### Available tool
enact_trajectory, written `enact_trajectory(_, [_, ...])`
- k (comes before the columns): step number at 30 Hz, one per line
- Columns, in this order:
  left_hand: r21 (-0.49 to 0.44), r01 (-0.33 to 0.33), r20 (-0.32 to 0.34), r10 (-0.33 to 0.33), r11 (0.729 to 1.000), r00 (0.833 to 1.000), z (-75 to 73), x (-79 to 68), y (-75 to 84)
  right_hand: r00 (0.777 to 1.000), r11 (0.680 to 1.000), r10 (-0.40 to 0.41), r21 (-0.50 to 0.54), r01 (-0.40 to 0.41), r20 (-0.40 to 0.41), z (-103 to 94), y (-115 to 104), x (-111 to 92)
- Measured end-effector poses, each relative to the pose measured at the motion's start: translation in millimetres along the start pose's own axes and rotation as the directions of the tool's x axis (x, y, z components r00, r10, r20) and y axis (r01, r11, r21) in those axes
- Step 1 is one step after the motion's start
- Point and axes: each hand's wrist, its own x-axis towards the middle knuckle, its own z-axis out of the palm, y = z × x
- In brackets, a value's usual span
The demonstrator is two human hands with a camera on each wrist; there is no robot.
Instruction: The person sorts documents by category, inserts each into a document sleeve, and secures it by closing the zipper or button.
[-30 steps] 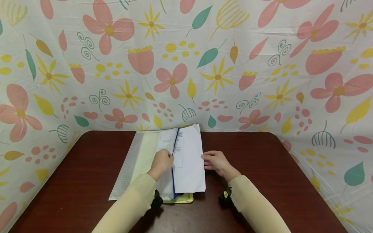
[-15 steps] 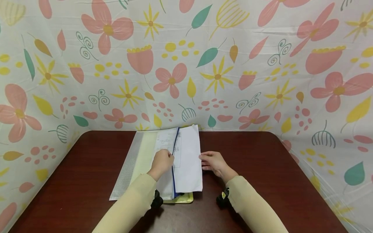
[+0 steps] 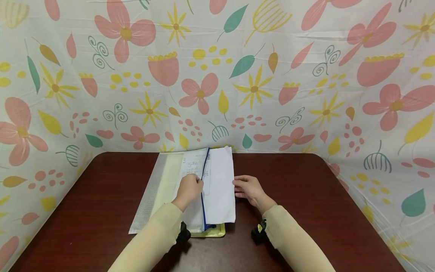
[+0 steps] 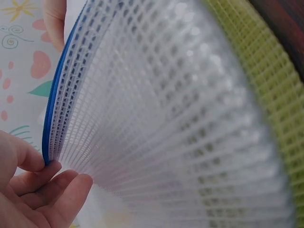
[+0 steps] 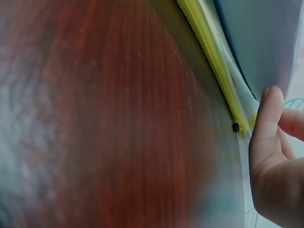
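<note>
A clear mesh zip pouch (image 3: 144, 211) with a blue zipper edge (image 4: 53, 95) lies tilted at the back middle of the table. My left hand (image 3: 188, 190) pinches that blue edge between thumb and fingers, lifting the upper layer. White papers (image 3: 219, 202) lie partly inside the mouth and stick out to the right. On their right edge, my right hand (image 3: 250, 190) pinches with thumb and fingers. Some printed paper shows through the mesh. Beneath is a second pouch with yellow-green mesh (image 3: 217, 231) and a yellow zipper (image 5: 213, 61).
The dark red-brown wooden table (image 3: 289, 234) extends on both sides of the pouches. Behind it hangs a white curtain (image 3: 217, 49) with flowers and leaves, also along both sides. Black bands (image 3: 259, 231) sit at both wrists.
My right hand and the papers have shifted slightly left, so a little less paper sticks out of the pouch. My left hand stays on the blue edge.
</note>
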Motion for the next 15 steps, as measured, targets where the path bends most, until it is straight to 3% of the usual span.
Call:
enact_trajectory(5, [0.005, -0.014, -0.01, 0.014, 1.0, 1.0, 0.9, 0.0, -0.7, 0.999, 1.0, -0.012, 0.011, 0.012, -0.032, 3.1, -0.7, 0.0])
enact_trajectory(15, [0.027, -0.026, -0.009, 0.027, 0.999, 1.0, -0.4, -1.2, -0.4, 1.0, 1.0, -0.005, 0.007, 0.006, -0.016, 7.7, -2.1, -0.4])
